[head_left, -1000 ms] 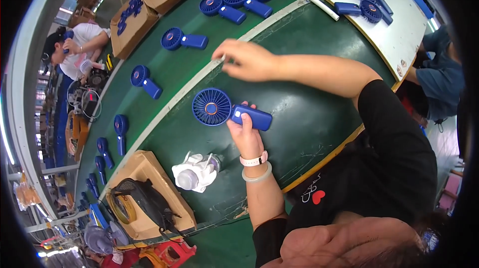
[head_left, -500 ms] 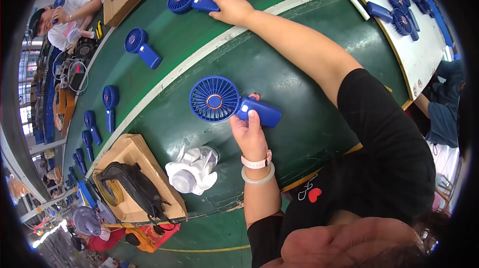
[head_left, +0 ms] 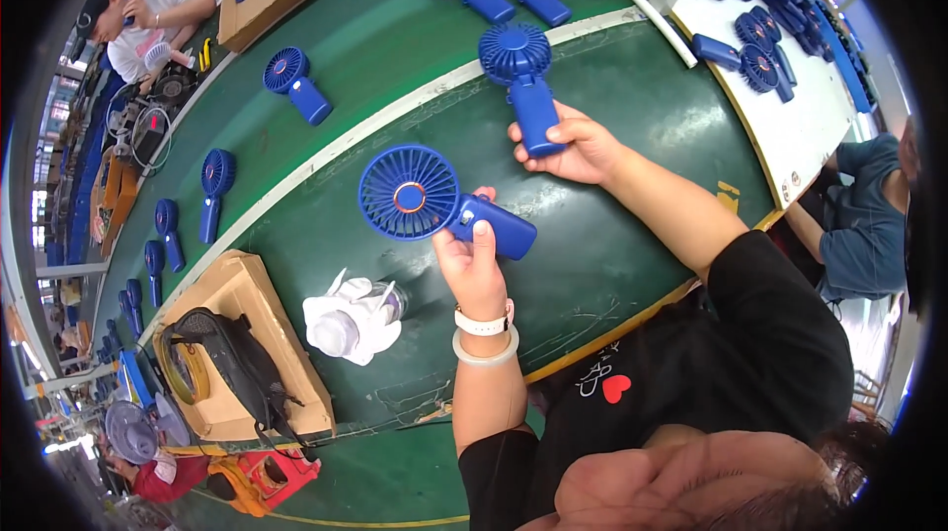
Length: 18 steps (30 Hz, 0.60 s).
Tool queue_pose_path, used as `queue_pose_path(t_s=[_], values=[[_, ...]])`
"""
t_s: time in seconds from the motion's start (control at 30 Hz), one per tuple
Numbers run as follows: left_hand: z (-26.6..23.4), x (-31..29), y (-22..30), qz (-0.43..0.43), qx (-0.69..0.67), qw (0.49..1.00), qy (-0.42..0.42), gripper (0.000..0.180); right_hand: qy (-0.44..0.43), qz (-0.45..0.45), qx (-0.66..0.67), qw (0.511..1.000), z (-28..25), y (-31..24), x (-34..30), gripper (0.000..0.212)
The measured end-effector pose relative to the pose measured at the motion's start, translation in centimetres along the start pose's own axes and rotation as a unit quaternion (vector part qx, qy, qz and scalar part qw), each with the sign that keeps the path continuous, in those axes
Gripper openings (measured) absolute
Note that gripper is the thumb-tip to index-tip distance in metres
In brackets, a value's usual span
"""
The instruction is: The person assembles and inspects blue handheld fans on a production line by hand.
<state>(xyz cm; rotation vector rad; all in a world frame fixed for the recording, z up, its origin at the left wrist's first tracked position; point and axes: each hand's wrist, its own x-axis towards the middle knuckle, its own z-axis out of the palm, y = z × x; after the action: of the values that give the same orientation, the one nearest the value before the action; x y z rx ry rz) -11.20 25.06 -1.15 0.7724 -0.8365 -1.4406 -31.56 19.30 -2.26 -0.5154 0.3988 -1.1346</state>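
Note:
My left hand (head_left: 474,269) grips a blue handheld fan (head_left: 410,193) by the top of its handle, thumb on the front, its round grille turned up toward me. In my right hand (head_left: 578,148) is a second blue handheld fan (head_left: 533,116), wrapped by the fingers near the bottom of its handle, with its head pointing away and its back side showing. Both fans are raised over the green work table (head_left: 583,264). Below and left of my left hand stands a clear container with white plastic wrapping (head_left: 351,319).
A green conveyor (head_left: 375,27) carries several blue fans beyond a pale rail. At left, a cardboard tray (head_left: 232,274) holds a black bag (head_left: 232,363) and tape. A white table (head_left: 800,116) at right is heaped with fans. One co-worker (head_left: 168,12) sits at far left, another (head_left: 864,205) at right.
My right hand has picked a fan up off the conveyor and drawn it back nearer the other fan, turning it. My left hand still holds its fan. The conveyor fans have shifted slightly.

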Motion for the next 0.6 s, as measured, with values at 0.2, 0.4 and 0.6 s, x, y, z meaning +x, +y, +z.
queue_pose_path(t_s=[0.2, 0.4, 0.6], values=[[0.3, -0.1, -0.2, 0.041, 0.043, 0.998, 0.001, 0.04, 0.024, 0.016, -0.048, 0.998, 0.1, 0.5, 0.1, 0.069], [0.1, 0.2, -1.0, 0.063, 0.05, 0.997, 0.004, 0.038, -0.048, 0.062, 0.017, 0.997, 0.7, 0.2, 0.5, 0.079], [-0.1, 0.5, -1.1, 0.017, 0.065, 0.998, 0.003, 0.036, -0.053, 0.072, 0.026, 0.996, 0.8, 0.1, 0.6, 0.073]])
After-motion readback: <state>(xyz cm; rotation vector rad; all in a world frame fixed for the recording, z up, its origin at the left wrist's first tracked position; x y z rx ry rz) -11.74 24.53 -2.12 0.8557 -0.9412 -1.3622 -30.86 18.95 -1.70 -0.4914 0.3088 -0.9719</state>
